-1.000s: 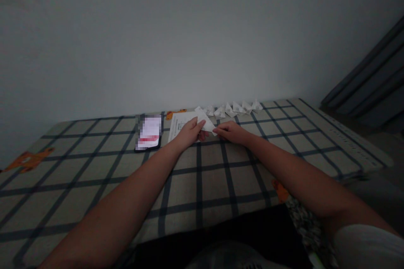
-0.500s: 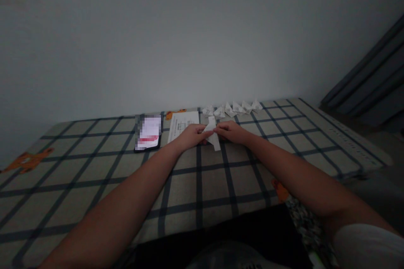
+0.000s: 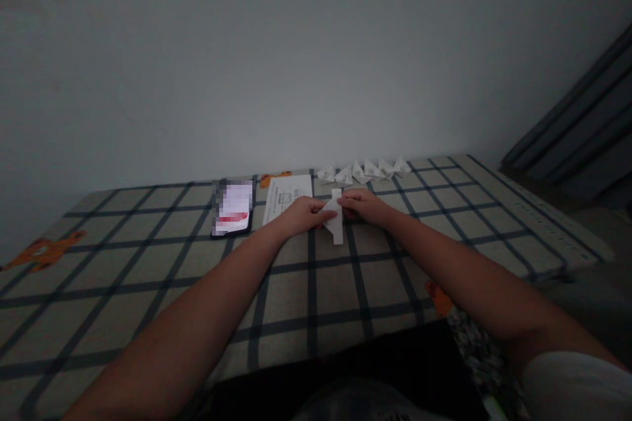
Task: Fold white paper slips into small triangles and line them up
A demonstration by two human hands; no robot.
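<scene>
A small folded piece of white paper (image 3: pixel 336 224) stands roughly upright on the checked cloth (image 3: pixel 316 289). My left hand (image 3: pixel 302 215) pinches its left side and my right hand (image 3: pixel 362 204) pinches its right side, fingers closed on it. Behind my left hand lies a flat printed sheet (image 3: pixel 282 197). A row of several small folded paper shapes (image 3: pixel 364 171) sits along the far edge by the wall.
A phone with a lit screen (image 3: pixel 232 208) lies left of the printed sheet. The wall rises straight behind the surface. Orange prints mark the cloth at the far left (image 3: pixel 43 250) and near my right forearm (image 3: pixel 438 299). A dark curtain (image 3: pixel 577 138) hangs at the right.
The folded paper has been turned from lying slantwise between my hands to pointing down toward me. Both hands stayed in nearly the same place.
</scene>
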